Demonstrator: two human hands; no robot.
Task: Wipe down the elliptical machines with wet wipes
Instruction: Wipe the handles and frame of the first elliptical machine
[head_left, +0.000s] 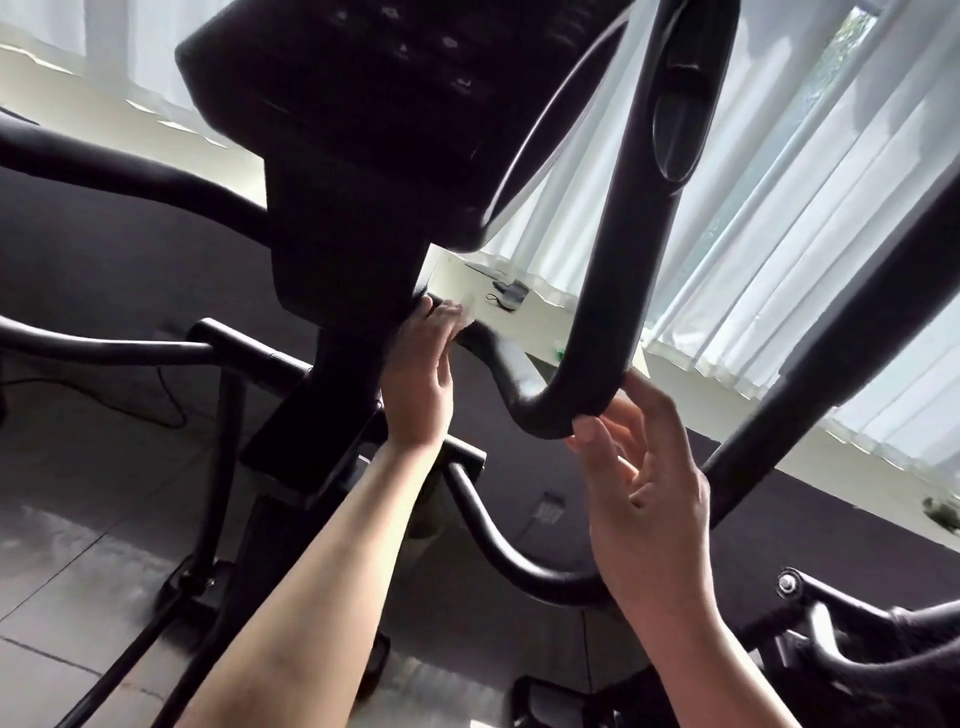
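Left hand (418, 384): raised to the base of the handlebar beside the console mast, fingers curled around a white wet wipe (462, 317), pressing it on the bar.
Right hand (641, 483): fingers relaxed and spread, fingertips touching the underside of the handlebar's lower bend, holding nothing.
Handlebar (613, 291): black padded loop, curving from the mast down and up past the console.
Console (363, 104): dark, tilted, top centre of the elliptical machine (322, 270).
Curtains (779, 208): white, pleated, behind the machine above a pale sill.
Floor (78, 545): grey tiles, a cable trailing at left.
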